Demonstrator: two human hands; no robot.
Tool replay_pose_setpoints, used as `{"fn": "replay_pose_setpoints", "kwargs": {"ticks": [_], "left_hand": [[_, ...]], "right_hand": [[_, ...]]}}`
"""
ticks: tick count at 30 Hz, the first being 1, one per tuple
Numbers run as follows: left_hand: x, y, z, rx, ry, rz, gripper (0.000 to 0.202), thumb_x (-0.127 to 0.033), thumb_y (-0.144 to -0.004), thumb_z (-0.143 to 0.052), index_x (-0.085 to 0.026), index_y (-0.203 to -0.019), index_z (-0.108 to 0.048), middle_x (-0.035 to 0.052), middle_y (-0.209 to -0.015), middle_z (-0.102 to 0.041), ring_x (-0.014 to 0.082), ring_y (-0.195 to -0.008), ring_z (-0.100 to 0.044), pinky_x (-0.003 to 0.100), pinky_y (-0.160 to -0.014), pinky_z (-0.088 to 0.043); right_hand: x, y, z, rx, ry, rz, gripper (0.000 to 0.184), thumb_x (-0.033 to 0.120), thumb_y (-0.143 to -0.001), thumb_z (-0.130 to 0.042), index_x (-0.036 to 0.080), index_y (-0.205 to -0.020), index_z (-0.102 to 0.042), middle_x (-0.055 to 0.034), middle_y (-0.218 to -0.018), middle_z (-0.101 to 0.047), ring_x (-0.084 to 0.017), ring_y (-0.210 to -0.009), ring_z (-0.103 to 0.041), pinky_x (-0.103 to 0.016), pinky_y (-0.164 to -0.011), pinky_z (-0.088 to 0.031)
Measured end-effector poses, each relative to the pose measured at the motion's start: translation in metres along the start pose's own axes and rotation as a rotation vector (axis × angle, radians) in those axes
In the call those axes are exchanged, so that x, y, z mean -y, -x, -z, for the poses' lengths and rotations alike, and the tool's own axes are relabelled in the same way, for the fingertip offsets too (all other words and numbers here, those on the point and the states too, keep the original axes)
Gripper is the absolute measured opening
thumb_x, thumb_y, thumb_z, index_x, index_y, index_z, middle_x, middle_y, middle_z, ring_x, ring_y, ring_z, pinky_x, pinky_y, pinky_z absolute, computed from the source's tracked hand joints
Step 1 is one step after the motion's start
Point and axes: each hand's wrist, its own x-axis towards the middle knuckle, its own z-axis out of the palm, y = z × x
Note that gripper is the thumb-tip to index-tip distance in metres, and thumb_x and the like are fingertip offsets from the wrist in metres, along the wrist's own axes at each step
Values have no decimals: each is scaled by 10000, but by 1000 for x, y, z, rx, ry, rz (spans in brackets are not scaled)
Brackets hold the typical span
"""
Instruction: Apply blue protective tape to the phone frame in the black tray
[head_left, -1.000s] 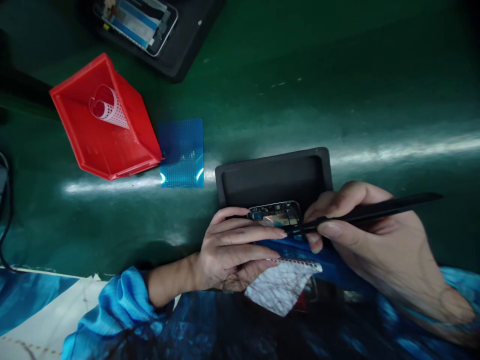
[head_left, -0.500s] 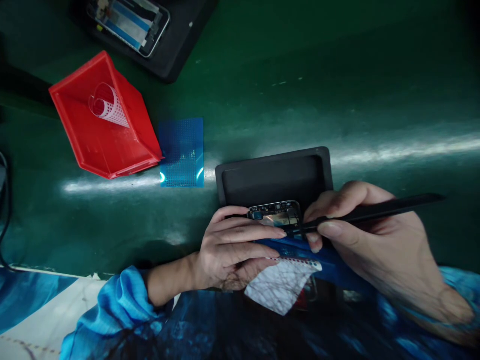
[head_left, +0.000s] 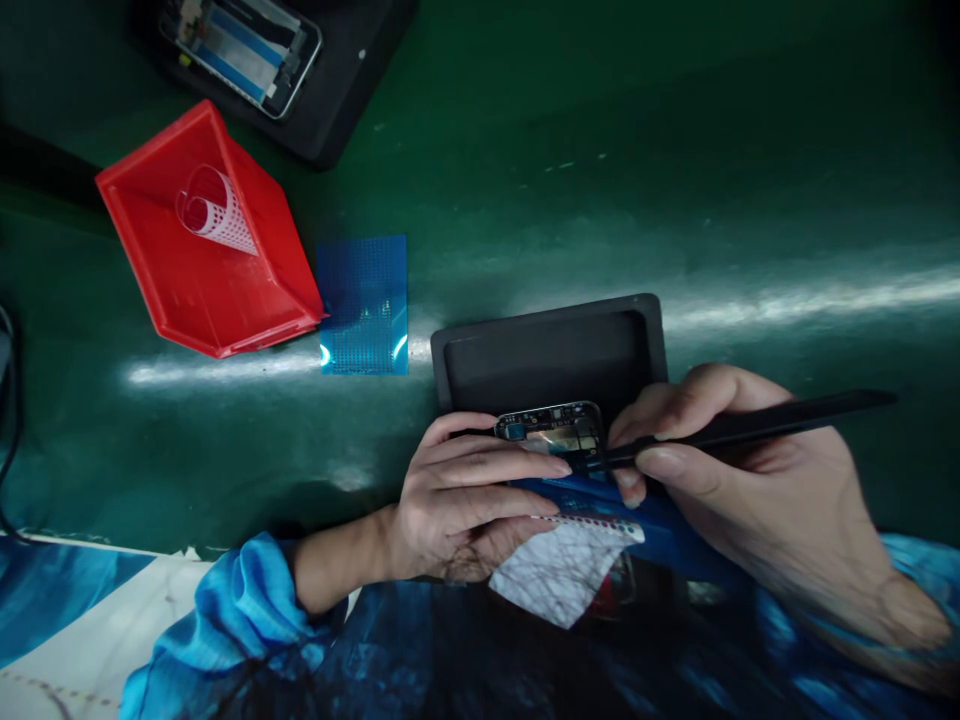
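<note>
An opened phone (head_left: 559,430) with its circuit parts showing is held at the near edge of a black tray (head_left: 547,312). My left hand (head_left: 469,490) grips the phone from the left, its fingers lying across the lower part. Under those fingers a white sheet (head_left: 566,570) with a dotted edge hangs from the same hand. Between the thumb and fingers of my right hand (head_left: 757,470) is a pair of black tweezers (head_left: 795,415), its tip pointing left onto the phone beside my left fingertips. What the tip touches is too small to tell.
A red bin (head_left: 202,290) with a rolled perforated white sheet (head_left: 221,215) stands on the green table (head_left: 750,150). Beside it lies a blue sheet (head_left: 363,305) with rows of small marks. Another opened phone (head_left: 244,50) rests on a black block (head_left: 337,110) at the far left.
The far phone and its black block have shifted slightly left. Both my hands, the near phone and the tweezers stay almost where they were.
</note>
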Motion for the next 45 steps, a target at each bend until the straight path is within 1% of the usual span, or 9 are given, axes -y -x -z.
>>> {"fn": "replay_pose_setpoints", "kwargs": {"ticks": [6, 10, 15, 20, 27, 34, 39, 42, 45], "left_hand": [[1, -1, 0, 5, 17, -23, 74, -252, -988, -794, -187, -970, -762, 30, -1119, -904, 149, -994, -853, 350, -1149, -578], [0, -1, -1, 0, 9, 10, 127, -294, -1041, -742, -199, -958, -758, 10, -1101, -908, 125, -1014, -858, 328, -1156, -563], [0, -1, -1, 3, 5, 18, 136, -305, -1046, -737, -206, -955, -760, 5, -1097, -909, 123, -1018, -862, 328, -1144, -565], [1, 0, 0, -6, 21, 6, 125, -293, -1030, -761, -193, -955, -767, 16, -1086, -909, 121, -1021, -861, 310, -1157, -551], [1, 0, 0, 1, 12, 9, 124, -307, -1038, -753, -206, -966, -760, 1, -1083, -910, 124, -1005, -863, 326, -1132, -566], [0, 0, 0, 1, 22, 15, 111, -300, -1029, -765, -202, -980, -754, 3, -1083, -909, 128, -997, -862, 334, -1150, -573], [1, 1, 0, 0, 20, 19, 112, -300, -1010, -789, -200, -964, -768, 11, -1097, -909, 147, -1008, -865, 348, -1146, -579], [0, 0, 0, 9, 6, 9, 120, -305, -1018, -776, -205, -952, -769, 3, -1093, -909, 140, -1006, -865, 337, -1152, -572], [-1, -2, 1, 10, -14, 10, 124, -307, -1041, -743, -214, -960, -762, -17, -1071, -910, 121, -956, -865, 323, -1119, -587]], "right_hand": [[0, 1, 0, -1, -6, -1, 288, 304, -723, -1033, 282, -743, -746, 53, -709, -798, -128, -446, -728, -193, -479, -641], [0, 0, -4, -25, 8, -27, 309, 361, -706, -1044, 295, -722, -743, 53, -683, -785, -133, -442, -723, -201, -472, -640], [1, 1, -5, -31, 22, -42, 305, 399, -728, -1032, 304, -718, -742, 54, -685, -777, -127, -442, -719, -204, -475, -639], [3, 1, -5, -36, 0, -41, 330, 377, -667, -1065, 307, -695, -744, 64, -658, -767, -125, -419, -710, -195, -451, -632], [2, 0, -3, -24, 9, -37, 307, 370, -713, -1044, 304, -728, -745, 61, -691, -786, -124, -441, -723, -202, -484, -651], [2, 0, -4, -15, 7, 0, 322, 350, -697, -1052, 290, -718, -737, 62, -684, -783, -127, -422, -718, -194, -460, -643], [5, -1, -7, -14, 23, -14, 342, 393, -690, -1056, 296, -691, -728, 74, -649, -769, -113, -410, -707, -178, -467, -638], [6, -2, -8, -11, 29, -3, 342, 401, -689, -1054, 301, -680, -727, 76, -629, -759, -116, -409, -705, -181, -468, -639], [6, -2, -9, -6, 41, -4, 331, 420, -705, -1045, 315, -686, -731, 74, -617, -756, -121, -428, -709, -188, -474, -641]]}}
